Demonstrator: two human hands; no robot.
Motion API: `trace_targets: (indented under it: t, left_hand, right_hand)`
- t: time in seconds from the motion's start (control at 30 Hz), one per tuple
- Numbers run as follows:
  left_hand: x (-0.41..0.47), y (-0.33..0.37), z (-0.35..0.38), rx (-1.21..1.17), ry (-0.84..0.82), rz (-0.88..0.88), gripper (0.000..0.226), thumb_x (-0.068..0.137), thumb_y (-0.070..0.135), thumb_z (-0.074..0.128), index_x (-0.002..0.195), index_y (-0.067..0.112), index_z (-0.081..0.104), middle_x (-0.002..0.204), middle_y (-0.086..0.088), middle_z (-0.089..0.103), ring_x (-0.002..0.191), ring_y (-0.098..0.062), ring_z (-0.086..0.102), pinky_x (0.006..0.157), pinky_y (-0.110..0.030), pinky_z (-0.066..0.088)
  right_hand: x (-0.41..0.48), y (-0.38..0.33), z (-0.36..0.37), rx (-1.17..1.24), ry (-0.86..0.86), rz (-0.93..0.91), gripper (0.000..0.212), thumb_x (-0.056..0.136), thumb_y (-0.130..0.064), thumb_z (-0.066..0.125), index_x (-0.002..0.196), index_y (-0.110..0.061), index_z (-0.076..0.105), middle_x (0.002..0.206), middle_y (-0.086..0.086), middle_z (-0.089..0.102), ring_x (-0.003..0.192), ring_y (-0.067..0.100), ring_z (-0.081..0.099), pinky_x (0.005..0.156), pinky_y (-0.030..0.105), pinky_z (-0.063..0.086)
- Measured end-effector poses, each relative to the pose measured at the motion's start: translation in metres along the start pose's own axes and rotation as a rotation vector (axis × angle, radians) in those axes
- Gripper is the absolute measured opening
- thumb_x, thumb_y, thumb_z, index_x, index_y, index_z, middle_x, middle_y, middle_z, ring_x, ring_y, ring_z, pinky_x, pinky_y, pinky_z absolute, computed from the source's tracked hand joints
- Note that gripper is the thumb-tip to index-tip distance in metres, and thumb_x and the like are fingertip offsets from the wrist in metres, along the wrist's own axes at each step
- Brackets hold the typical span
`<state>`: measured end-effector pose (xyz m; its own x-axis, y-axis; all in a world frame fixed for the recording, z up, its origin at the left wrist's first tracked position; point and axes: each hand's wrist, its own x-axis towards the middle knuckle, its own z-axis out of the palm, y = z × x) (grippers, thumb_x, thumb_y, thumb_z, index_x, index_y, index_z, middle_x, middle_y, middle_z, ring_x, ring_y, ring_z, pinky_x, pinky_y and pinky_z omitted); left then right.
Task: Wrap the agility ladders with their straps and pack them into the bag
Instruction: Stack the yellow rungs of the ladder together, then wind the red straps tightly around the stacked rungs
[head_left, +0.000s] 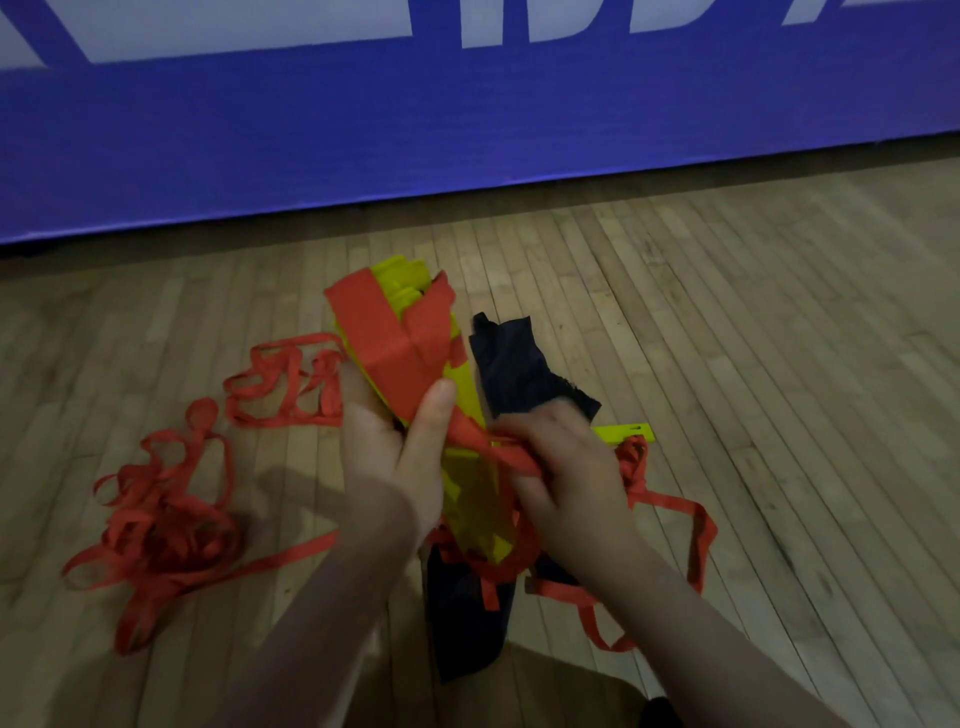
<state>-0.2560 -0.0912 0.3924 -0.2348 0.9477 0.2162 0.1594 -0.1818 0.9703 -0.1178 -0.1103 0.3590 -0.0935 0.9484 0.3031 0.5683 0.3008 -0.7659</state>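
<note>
My left hand (395, 457) grips a stacked bundle of yellow ladder rungs (470, 499), thumb pressed on the red strap (395, 332) wound over its upper end. My right hand (566, 467) pinches a twisted length of that strap beside the bundle's middle. A loose tangle of red strap (166, 525) lies on the floor to the left, and more loops trail to the right (696, 525). The dark navy bag (514, 364) lies on the floor under the bundle, its lower part (462, 623) showing between my forearms. Another yellow rung (628, 432) pokes out behind my right hand.
Wooden plank floor (779, 338) stretches all around. A blue padded wall (467, 130) with white lettering stands close behind the work area.
</note>
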Motion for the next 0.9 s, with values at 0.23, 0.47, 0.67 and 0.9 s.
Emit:
trace_targets:
  t: [0.23, 0.47, 0.67, 0.9]
  left_hand:
    - [0.006, -0.010, -0.003, -0.050, -0.196, 0.098, 0.043, 0.078, 0.043, 0.057, 0.112, 0.018, 0.052, 0.089, 0.023, 0.065, 0.084, 0.002, 0.062, 0.077, -0.017, 0.049]
    - [0.013, -0.010, -0.010, -0.285, -0.291, 0.067, 0.038, 0.074, 0.024, 0.067, 0.109, 0.031, 0.054, 0.092, 0.021, 0.070, 0.088, 0.000, 0.066, 0.076, -0.018, 0.051]
    - [0.017, -0.001, -0.011, -0.405, -0.446, -0.022, 0.040, 0.070, 0.047, 0.073, 0.108, 0.037, 0.066, 0.097, 0.020, 0.071, 0.093, 0.003, 0.065, 0.078, -0.013, 0.050]
    - [0.023, 0.042, -0.010, -0.425, -0.424, -0.019, 0.064, 0.065, 0.064, 0.070, 0.113, 0.025, 0.055, 0.100, 0.018, 0.071, 0.094, -0.002, 0.066, 0.081, -0.023, 0.052]
  right_hand:
    - [0.015, 0.001, -0.043, 0.737, -0.346, 0.242, 0.012, 0.077, -0.018, 0.051, 0.069, -0.020, 0.060, 0.050, -0.002, 0.039, 0.042, 0.011, 0.030, 0.041, 0.023, 0.024]
    - [0.025, -0.006, -0.063, 0.641, -0.234, 0.066, 0.020, 0.080, -0.023, 0.066, 0.093, -0.007, 0.068, 0.073, 0.007, 0.062, 0.067, 0.018, 0.056, 0.062, 0.024, 0.047]
    - [0.030, -0.014, -0.059, 0.659, -0.013, 0.066, 0.017, 0.084, -0.009, 0.062, 0.100, -0.011, 0.065, 0.077, -0.005, 0.062, 0.063, 0.005, 0.058, 0.059, 0.017, 0.048]
    - [0.047, -0.053, -0.079, 0.507, 0.121, -0.048, 0.008, 0.085, -0.017, 0.066, 0.077, -0.017, 0.065, 0.073, -0.003, 0.061, 0.057, 0.007, 0.058, 0.055, 0.017, 0.046]
